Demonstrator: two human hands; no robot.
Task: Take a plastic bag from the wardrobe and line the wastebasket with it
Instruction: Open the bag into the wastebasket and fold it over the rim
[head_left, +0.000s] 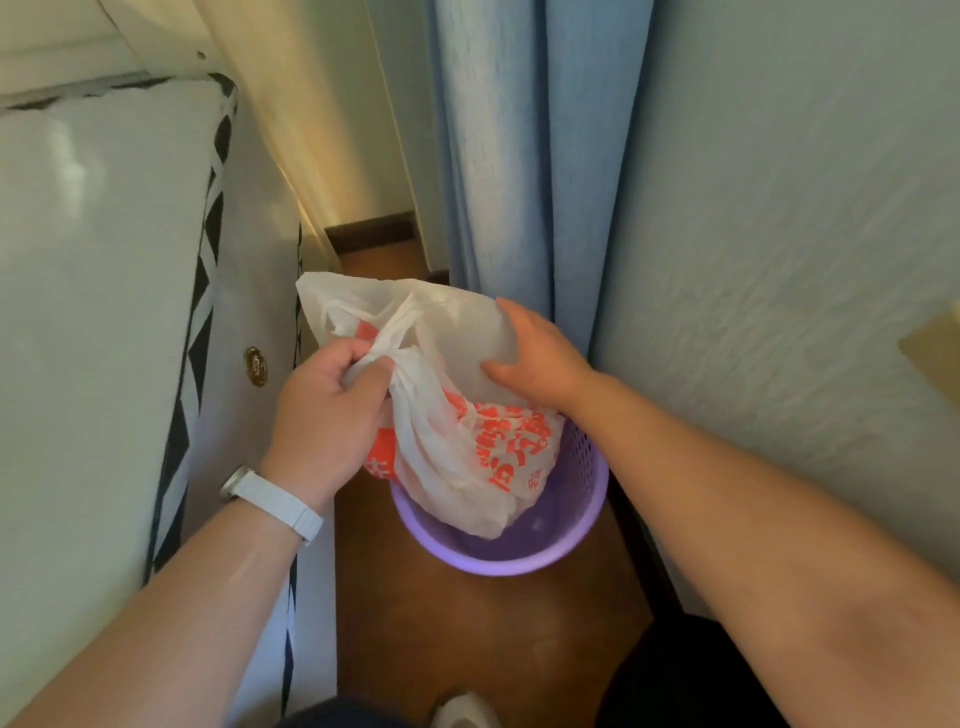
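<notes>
Plastic bag (467, 447), bottom in purple wastebasket (498, 564) (left hand (322, 415) clamped on it, right hand (540, 358) flat)

One plastic bag (457, 452), one wastebasket (498, 564), two hands (322, 410) (540, 358)

- The floor (467, 639) was brown wood, a narrow strip running from 6 o'clock up toward 12 o'clock.
- A purple wastebasket (498, 564) stood upright on it near the middle, its latticed wall close to the dark skirting (631, 525) at 3 o'clock.
- A white mattress (104, 312) with black-and-white trim bordered the strip at 9 o'clock.
- A pale rounded thing (462, 709), cut off by the frame, rested at 6 o'clock.
</notes>
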